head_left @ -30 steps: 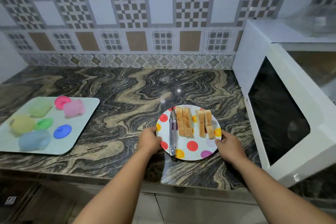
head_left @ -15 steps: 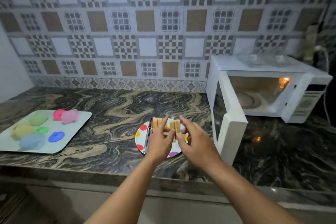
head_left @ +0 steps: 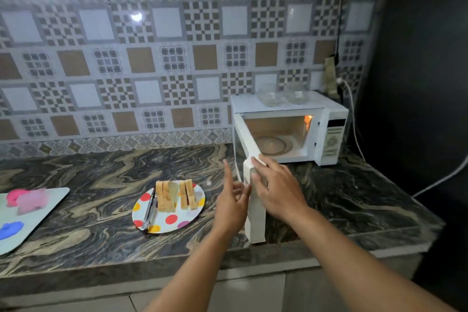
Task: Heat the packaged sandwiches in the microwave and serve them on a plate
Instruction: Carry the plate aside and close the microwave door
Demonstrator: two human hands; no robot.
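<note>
Right hand (head_left: 276, 189) on microwave door (head_left: 254, 213)

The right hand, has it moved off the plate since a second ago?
Yes. The right hand left the plate and now rests on the open microwave door, to the plate's right.

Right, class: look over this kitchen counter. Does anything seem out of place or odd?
The microwave door stands wide open with the interior light on, the right hand resting on its edge. Metal tongs lie on the plate beside the sandwiches.
</note>
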